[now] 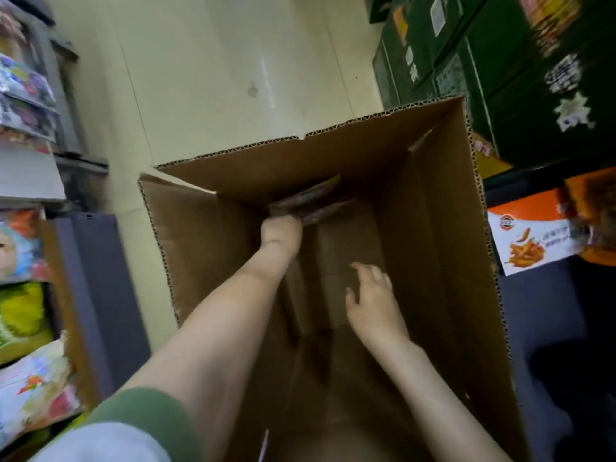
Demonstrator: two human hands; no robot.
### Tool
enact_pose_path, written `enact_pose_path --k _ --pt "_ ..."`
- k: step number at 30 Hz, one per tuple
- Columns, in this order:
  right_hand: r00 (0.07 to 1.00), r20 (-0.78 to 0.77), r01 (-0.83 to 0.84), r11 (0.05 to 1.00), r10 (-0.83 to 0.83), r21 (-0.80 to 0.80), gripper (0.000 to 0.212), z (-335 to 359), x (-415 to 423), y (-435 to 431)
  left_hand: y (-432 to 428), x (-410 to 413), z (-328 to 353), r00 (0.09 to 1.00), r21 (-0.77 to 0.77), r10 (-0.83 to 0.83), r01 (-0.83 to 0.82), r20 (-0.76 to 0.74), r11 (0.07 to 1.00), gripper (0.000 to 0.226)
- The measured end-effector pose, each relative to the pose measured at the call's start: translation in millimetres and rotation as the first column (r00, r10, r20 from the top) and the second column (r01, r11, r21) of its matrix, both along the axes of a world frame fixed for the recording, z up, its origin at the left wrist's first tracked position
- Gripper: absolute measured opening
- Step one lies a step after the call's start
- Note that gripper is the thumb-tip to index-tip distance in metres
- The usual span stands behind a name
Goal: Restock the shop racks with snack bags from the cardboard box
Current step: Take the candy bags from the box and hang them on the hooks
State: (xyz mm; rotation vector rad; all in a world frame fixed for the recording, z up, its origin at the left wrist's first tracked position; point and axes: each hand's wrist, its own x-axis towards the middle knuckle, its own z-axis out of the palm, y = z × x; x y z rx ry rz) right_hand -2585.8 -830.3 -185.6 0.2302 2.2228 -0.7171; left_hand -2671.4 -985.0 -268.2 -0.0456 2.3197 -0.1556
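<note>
A tall open cardboard box (443, 228) fills the middle of the view, and both my arms reach down into it. Deep at its far end lie a few dark purple snack bags (316, 203), partly hidden under the far flap. My left hand (281, 233) is at those bags with its fingers curled onto their near edge. My right hand (371, 296) hovers lower in the box, fingers spread and holding nothing. Shop racks (26, 228) with colourful snack bags stand along the left edge.
Pale floor tiles (216, 78) stretch beyond the box. Dark green cartons (500, 68) are stacked at the upper right, with an orange and white snack carton (533, 238) below them. A grey rack panel (90, 278) stands between the box and the left shelves.
</note>
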Motion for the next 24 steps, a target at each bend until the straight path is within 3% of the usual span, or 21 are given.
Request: enact_pose_path --k 2,5,8,10,15,20,22,24 --pt "1.000 -0.002 0.009 1.000 -0.009 -0.006 0.047 7.3 2.8 5.7 16.4 12.1 15.5 1.000 0.051 0.011 -0.012 0.024 0.999 0.034" --pt "0.994 -0.005 0.104 0.993 -0.105 -0.061 0.041 36.6 6.7 13.3 39.2 36.8 62.7 0.981 0.184 0.195 -0.195 0.020 0.963 0.029" --pt "0.976 0.027 0.219 0.964 -0.218 -0.151 0.037 88.4 6.6 21.8 54.0 62.4 137.4 0.932 0.298 0.362 -0.342 -0.012 0.891 0.032" --pt "0.958 0.074 0.286 0.933 -0.277 -0.220 0.035 132.8 5.6 27.3 64.2 78.8 195.7 0.929 0.316 0.369 -0.340 -0.033 0.886 0.033" --pt "0.947 0.086 0.323 0.907 -0.311 -0.271 0.033 245.6 10.6 44.9 102.6 117.5 339.0 0.961 0.455 0.244 -0.160 -0.133 0.876 0.030" --pt "0.944 -0.145 0.275 0.949 -0.298 -0.156 0.022 344.4 34.5 85.0 144.3 154.4 440.8 0.974 0.543 0.115 0.009 -0.193 0.840 0.028" --pt "0.922 -0.244 0.278 0.952 -0.302 -0.129 0.037 376.0 56.5 104.9 159.2 169.3 473.6 0.971 0.595 0.008 0.139 -0.237 0.791 0.029" --pt "0.889 -0.313 0.312 0.943 -0.334 -0.118 0.038 403.8 86.8 124.5 169.7 183.3 500.1 0.950 0.675 -0.127 0.294 -0.286 0.677 0.027"
